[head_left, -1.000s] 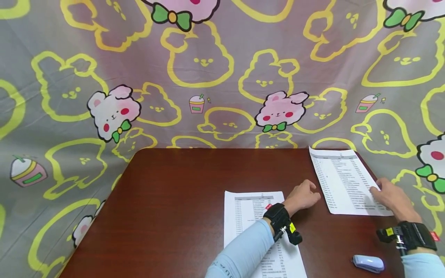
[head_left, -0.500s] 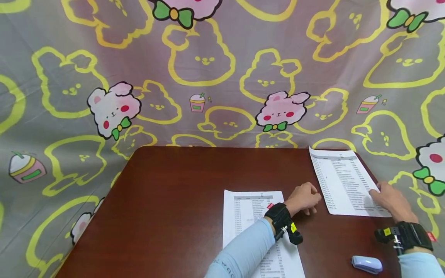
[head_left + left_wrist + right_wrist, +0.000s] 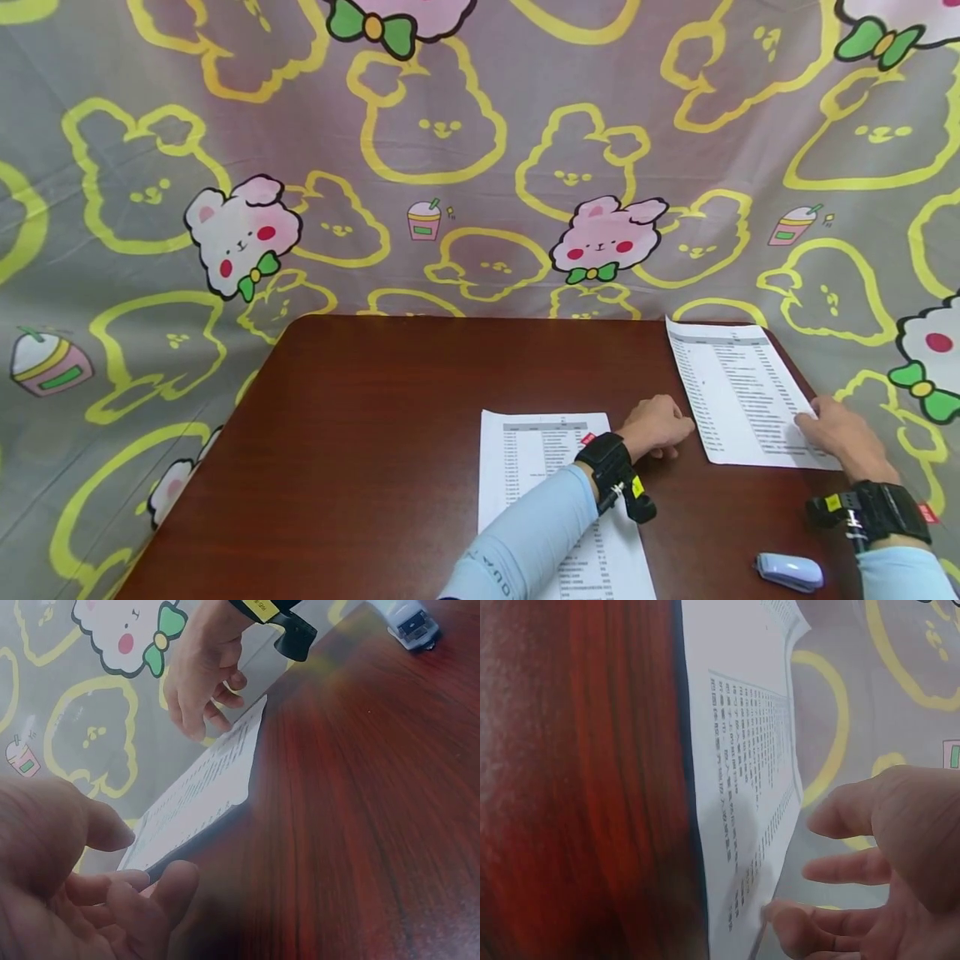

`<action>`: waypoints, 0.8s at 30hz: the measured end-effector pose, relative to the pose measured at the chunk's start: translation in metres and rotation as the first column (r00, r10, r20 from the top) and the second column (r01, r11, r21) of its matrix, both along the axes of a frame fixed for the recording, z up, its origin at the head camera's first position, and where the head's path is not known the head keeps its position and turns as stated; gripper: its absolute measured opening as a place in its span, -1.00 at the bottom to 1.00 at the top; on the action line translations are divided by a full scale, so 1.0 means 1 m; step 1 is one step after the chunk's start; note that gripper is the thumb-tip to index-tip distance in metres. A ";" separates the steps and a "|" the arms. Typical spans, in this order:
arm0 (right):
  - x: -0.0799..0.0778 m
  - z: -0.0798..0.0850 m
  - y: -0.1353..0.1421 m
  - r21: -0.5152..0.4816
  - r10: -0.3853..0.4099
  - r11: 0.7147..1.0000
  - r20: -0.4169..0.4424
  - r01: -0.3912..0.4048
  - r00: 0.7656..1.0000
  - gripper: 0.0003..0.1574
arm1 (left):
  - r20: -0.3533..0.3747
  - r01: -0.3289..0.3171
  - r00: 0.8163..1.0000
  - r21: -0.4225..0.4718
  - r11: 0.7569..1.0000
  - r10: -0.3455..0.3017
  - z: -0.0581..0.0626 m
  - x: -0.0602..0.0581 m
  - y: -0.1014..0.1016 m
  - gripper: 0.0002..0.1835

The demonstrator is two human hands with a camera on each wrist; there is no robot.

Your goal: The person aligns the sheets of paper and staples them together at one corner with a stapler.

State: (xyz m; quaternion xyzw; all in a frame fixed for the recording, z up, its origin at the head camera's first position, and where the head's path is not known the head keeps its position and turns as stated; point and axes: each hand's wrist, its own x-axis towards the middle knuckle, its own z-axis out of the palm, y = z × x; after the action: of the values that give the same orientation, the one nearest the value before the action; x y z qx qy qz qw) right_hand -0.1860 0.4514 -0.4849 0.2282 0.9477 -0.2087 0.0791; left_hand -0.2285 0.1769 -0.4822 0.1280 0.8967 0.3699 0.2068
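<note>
A printed sheet of paper (image 3: 738, 392) lies at the far right of the table, its far left corner slightly raised. At its left edge is my left hand (image 3: 658, 427), fingers loosely bent. In the left wrist view the thumb (image 3: 112, 829) and fingertips stand apart around the paper's edge. My right hand (image 3: 843, 429) is at the sheet's right edge. In the right wrist view its thumb and fingers (image 3: 847, 866) are spread, a lower fingertip right at the paper's edge. A second printed sheet (image 3: 517, 467) lies nearer, partly hidden under my left forearm.
A small light-blue stapler (image 3: 789, 572) lies on the brown table (image 3: 360, 450) near the front right. Behind the table hangs a grey curtain (image 3: 465, 208) with yellow outlines and cartoon bears. Both wrists wear black camera straps (image 3: 892, 510).
My left hand's fingers have shifted slightly at the sheet's left edge. My right hand has barely moved, and both sheets stay in place. The view has shifted a little.
</note>
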 end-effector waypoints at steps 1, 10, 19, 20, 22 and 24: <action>0.000 0.000 0.001 0.002 0.000 1.000 -0.010 0.000 1.000 -0.26 | 0.003 -0.001 1.000 -0.010 1.000 0.001 0.000 0.000 0.000 -0.60; -0.005 0.003 0.004 0.023 -0.017 1.000 -0.024 0.017 1.000 -0.27 | 0.014 0.006 1.000 -0.029 1.000 -0.005 -0.001 -0.002 0.005 -0.62; -0.010 0.003 0.004 0.002 -0.029 1.000 0.003 0.029 1.000 -0.26 | 0.021 0.016 1.000 -0.053 0.998 -0.015 -0.003 -0.003 0.012 -0.56; -0.010 0.004 0.005 -0.002 -0.031 1.000 0.008 0.031 0.999 -0.25 | 0.016 0.019 1.000 -0.049 0.999 -0.018 -0.003 -0.003 0.012 -0.56; -0.010 0.004 0.005 -0.009 -0.036 0.999 0.012 0.036 0.999 -0.26 | 0.011 0.024 1.000 -0.033 0.999 -0.024 -0.002 -0.003 0.012 -0.58; -0.010 0.005 0.005 -0.016 -0.042 0.999 0.017 0.042 0.999 -0.26 | 0.012 0.026 1.000 -0.019 0.999 -0.026 0.000 -0.002 0.013 -0.61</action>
State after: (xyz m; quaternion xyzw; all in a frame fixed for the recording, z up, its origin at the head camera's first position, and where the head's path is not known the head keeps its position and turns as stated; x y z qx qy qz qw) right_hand -0.1964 0.4562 -0.4801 0.2492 0.9403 -0.2161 0.0842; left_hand -0.2305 0.1894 -0.4827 0.1356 0.8972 0.3594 0.2180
